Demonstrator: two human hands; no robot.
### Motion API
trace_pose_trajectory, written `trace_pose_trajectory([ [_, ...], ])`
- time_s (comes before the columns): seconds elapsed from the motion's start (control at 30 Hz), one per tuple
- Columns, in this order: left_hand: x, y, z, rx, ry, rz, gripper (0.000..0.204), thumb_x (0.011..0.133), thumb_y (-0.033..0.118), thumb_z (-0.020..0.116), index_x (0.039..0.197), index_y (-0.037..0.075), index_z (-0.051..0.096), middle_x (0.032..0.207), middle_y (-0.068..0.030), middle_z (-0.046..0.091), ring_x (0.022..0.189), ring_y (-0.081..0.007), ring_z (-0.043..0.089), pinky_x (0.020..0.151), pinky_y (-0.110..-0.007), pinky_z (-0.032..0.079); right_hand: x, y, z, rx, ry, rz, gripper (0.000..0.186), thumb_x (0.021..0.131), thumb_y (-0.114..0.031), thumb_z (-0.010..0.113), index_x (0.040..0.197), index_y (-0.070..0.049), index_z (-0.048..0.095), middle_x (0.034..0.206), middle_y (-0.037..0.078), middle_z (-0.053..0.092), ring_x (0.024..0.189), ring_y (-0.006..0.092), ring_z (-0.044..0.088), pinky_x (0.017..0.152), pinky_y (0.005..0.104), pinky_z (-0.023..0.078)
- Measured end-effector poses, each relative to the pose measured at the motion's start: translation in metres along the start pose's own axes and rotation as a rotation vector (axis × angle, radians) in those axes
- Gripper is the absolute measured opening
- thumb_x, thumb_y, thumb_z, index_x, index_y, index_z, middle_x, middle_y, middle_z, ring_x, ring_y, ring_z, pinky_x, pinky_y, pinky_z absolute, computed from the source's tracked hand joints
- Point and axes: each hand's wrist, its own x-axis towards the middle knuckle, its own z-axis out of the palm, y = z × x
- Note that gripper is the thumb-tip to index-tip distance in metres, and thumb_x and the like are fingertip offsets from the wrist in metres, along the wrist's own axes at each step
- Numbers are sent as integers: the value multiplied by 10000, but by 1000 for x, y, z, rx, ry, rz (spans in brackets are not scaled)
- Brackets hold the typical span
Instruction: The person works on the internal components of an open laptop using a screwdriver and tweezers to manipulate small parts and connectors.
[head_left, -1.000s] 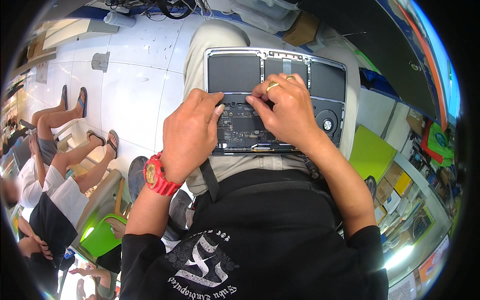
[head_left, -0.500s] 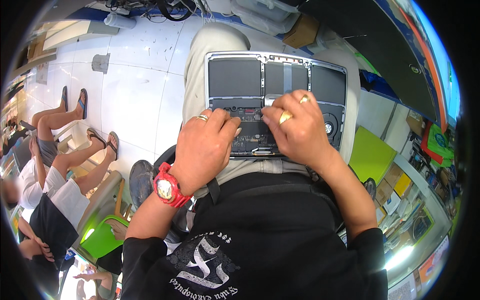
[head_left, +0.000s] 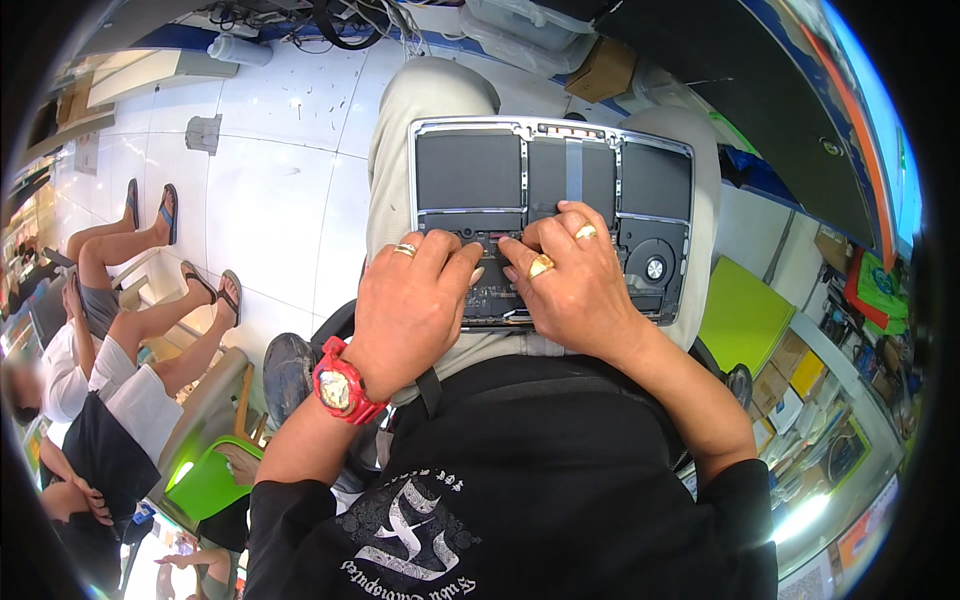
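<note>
An opened laptop lies across my lap with its inside facing up. Dark flat battery cells fill its far half, and a circuit board shows between my hands. My left hand rests over the near left part of the case, fingers curled and closed, tips at the board. My right hand is bent over the board from the right. Its index fingertip meets a small reddish connector, with the thumb close by. Anything pinched in either hand is hidden. A round fan sits right of my right hand.
Beyond my knees are cables, clear plastic bins and a cardboard box. A green panel and a glass case stand on the right. Seated people and a green chair are at left.
My right hand has come down and left onto the board, closer to my left hand. A silvery piece seen by its fingers no longer shows. The laptop appears slightly lower in view.
</note>
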Motion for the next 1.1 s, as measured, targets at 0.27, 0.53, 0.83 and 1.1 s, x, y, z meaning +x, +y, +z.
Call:
trace_pose_trajectory([
  [0.27, 2, -1, -2, -16, 11, -8, 236, 922, 75, 819, 1154, 56, 783, 1041, -84, 694, 922, -308, 688, 785, -442, 554, 3, 0, -2, -33, -50, -19, 309, 853, -74, 773, 1152, -27, 837, 934, 70, 626, 966, 279, 642, 1141, 570, 486],
  [0.53, 4, -5, -6, -14, 16, -29, 208, 930, 76, 816, 1134, 54, 788, 1032, -82, 697, 913, -307, 694, 777, -445, 552, 1, 1, -2, -5, -35, 10, 270, 854, -66, 775, 1108, -61, 866, 920, 56, 625, 952, 285, 627, 1137, 571, 489],
  [0.83, 4, -6, -4, -31, 16, -3, 213, 919, 64, 817, 1129, 52, 786, 1027, -84, 696, 910, -306, 692, 767, -445, 550, -1, 5, -3, 30, -45, 26, 256, 855, -49, 811, 1101, -82, 876, 928, 55, 629, 938, 286, 618, 1151, 581, 483],
  [1.1, 6, -2, -2, -33, 3, -17, 305, 910, 41, 803, 1214, 65, 801, 1022, -82, 690, 902, -296, 683, 760, -439, 547, -2, 3, -1, 45, 39, 75, 309, 818, -62, 886, 1124, -77, 846, 973, 64, 647, 951, 289, 630, 1158, 604, 476],
])
